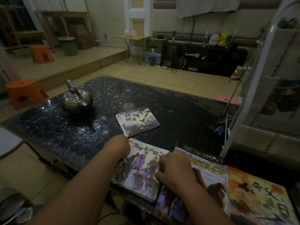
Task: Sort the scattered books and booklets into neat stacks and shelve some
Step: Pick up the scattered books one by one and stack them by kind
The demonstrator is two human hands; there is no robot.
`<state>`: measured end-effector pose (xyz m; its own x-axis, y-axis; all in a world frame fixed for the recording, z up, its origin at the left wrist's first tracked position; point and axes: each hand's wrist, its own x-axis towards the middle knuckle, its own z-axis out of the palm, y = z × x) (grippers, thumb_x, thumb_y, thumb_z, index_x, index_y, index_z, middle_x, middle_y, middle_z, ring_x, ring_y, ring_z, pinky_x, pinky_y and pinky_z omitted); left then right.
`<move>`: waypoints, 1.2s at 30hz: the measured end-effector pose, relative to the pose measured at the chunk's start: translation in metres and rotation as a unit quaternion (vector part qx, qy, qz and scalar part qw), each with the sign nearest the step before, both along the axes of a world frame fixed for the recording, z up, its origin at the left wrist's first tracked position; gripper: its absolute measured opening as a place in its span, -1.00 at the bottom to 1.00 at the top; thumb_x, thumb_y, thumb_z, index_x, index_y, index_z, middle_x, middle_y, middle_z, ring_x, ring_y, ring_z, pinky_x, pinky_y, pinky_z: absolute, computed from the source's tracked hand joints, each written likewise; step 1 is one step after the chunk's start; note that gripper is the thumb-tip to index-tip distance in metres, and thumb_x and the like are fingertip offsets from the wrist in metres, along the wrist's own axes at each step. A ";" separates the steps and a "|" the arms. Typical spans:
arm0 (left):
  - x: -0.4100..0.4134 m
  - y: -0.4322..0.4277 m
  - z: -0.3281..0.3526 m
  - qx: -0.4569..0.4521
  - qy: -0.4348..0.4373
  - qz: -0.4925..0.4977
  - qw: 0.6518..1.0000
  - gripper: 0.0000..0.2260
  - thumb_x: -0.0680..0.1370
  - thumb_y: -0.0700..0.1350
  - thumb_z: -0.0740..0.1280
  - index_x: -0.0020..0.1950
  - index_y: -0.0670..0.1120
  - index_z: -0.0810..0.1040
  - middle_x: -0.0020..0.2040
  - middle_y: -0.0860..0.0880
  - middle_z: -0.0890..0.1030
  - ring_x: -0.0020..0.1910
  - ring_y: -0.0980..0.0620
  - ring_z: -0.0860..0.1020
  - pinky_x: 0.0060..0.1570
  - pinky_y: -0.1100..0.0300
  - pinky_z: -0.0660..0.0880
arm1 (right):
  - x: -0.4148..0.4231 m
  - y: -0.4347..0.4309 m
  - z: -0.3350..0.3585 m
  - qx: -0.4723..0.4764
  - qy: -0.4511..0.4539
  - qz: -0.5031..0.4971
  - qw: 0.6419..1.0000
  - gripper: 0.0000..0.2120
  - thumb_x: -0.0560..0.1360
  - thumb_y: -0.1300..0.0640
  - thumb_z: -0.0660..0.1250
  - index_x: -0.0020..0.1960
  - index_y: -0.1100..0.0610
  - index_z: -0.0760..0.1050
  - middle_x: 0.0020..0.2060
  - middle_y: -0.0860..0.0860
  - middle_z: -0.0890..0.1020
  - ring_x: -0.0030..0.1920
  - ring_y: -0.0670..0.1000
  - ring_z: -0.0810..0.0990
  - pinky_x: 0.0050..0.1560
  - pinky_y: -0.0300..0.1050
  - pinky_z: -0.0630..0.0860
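A stack of picture booklets [139, 172] with purple-robed figures on its top cover lies at the near edge of the dark table [48, 127]. My left hand [119, 147] grips its left edge, fingers curled under. My right hand [174, 168] presses on its right edge, fingers bent, partly over a large animal book [209, 181]. To the right of that lies an orange-covered book [259, 198]. A smaller pile of booklets [138, 121] with ink-painting covers sits farther out, mid-table.
A metal kettle [76, 99] stands at the table's left. A blue binder clip [218, 129] lies near the right edge beside a white shelf frame [240, 101]. Orange stools [24, 93] stand on the floor at left, and a pink stool [227, 99] beyond the table.
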<state>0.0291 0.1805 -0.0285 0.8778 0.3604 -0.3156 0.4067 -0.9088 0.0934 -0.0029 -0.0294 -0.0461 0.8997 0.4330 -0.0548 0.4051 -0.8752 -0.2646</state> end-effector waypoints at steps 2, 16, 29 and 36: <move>0.000 0.000 -0.001 0.002 0.002 -0.005 1.000 -0.82 0.57 -0.22 0.19 0.10 -0.17 0.54 -0.22 -0.01 0.42 -0.17 0.01 0.47 -0.16 0.16 0.42 | 0.001 0.001 0.000 -0.004 0.002 -0.003 1.000 -0.78 0.46 -0.16 0.32 0.00 -0.06 0.53 0.07 -0.10 0.52 0.17 0.04 0.36 0.20 0.00 0.30; 0.015 -0.038 -0.009 -0.062 -0.166 -0.068 0.982 -0.56 0.53 -0.07 0.32 0.41 -0.02 0.40 0.40 -0.07 0.35 0.33 -0.10 0.38 0.26 -0.01 0.44 | 0.024 -0.022 0.011 0.064 0.019 -0.092 0.994 -0.68 0.54 -0.19 0.25 0.22 -0.08 0.53 0.20 -0.09 0.51 0.22 0.00 0.41 0.24 -0.07 0.40; 0.096 -0.054 -0.039 0.025 -0.183 -0.081 0.979 -0.37 0.46 0.25 0.36 0.43 0.01 0.31 0.30 -0.09 0.46 0.25 -0.13 0.45 0.15 -0.06 0.48 | 0.046 -0.056 0.015 0.234 0.104 -0.179 0.950 -0.39 0.52 -0.03 0.35 0.52 -0.07 0.23 0.40 -0.06 0.40 0.35 -0.01 0.41 0.30 -0.10 0.37; 0.136 -0.053 -0.041 0.051 -0.185 -0.092 0.977 -0.31 0.40 0.26 0.42 0.43 -0.01 0.32 0.39 -0.11 0.42 0.33 -0.15 0.40 0.28 -0.07 0.39 | 0.056 -0.071 0.010 0.258 0.092 -0.201 0.941 -0.43 0.52 -0.09 0.34 0.49 -0.10 0.28 0.38 -0.10 0.42 0.36 -0.02 0.39 0.34 0.03 0.41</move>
<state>0.1652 0.1275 -0.0694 0.9781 0.1982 0.0639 0.1906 -0.9756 0.1088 0.0536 -0.1000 -0.0360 0.9923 0.0708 -0.1012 -0.0256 -0.6839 -0.7291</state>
